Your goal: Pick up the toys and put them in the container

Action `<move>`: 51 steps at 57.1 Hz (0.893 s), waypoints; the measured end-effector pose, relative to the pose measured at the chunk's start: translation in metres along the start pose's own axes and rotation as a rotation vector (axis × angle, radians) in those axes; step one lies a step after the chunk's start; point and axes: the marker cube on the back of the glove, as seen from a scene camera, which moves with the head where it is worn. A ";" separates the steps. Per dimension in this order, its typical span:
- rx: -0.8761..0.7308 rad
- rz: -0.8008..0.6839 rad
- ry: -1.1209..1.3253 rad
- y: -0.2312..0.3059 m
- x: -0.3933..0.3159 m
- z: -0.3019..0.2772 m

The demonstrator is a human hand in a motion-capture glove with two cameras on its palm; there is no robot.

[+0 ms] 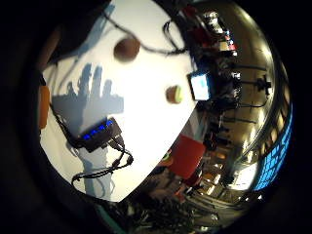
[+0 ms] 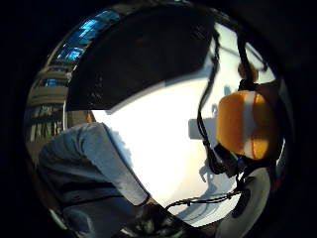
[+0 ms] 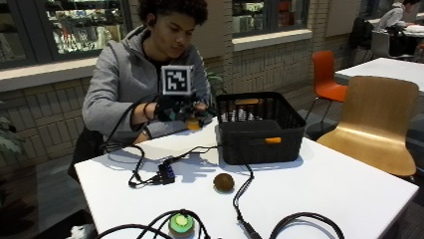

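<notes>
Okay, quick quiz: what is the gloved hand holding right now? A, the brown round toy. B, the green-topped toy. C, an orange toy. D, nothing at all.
C: in the outside view the right hand is raised beside the black basket with an orange toy in its fingers, while the brown toy and green-topped toy lie on the table.

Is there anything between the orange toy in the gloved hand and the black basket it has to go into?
Nothing visible. The right hand holds the orange toy above the table, beside the black basket. The gap to the basket's open top looks free; only its near rim must be cleared.
</notes>
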 end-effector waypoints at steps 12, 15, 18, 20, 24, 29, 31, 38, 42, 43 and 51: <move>0.169 0.007 0.026 -0.072 -0.046 -0.090; 0.163 0.008 0.015 -0.089 -0.054 -0.098; 0.152 -0.044 0.017 -0.103 -0.063 -0.100; 0.140 -0.075 0.050 -0.113 -0.066 -0.100; 0.135 -0.066 0.032 -0.132 -0.081 -0.101; 0.131 -0.027 -0.043 -0.145 -0.092 -0.105; 0.097 0.033 -0.094 -0.150 -0.095 -0.106; 0.000 -0.012 0.032 -0.147 -0.086 -0.097; 0.017 0.043 0.033 -0.143 -0.088 -0.098; 0.022 0.055 0.015 -0.141 -0.088 -0.099; -0.036 0.228 -0.037 -0.115 -0.030 -0.087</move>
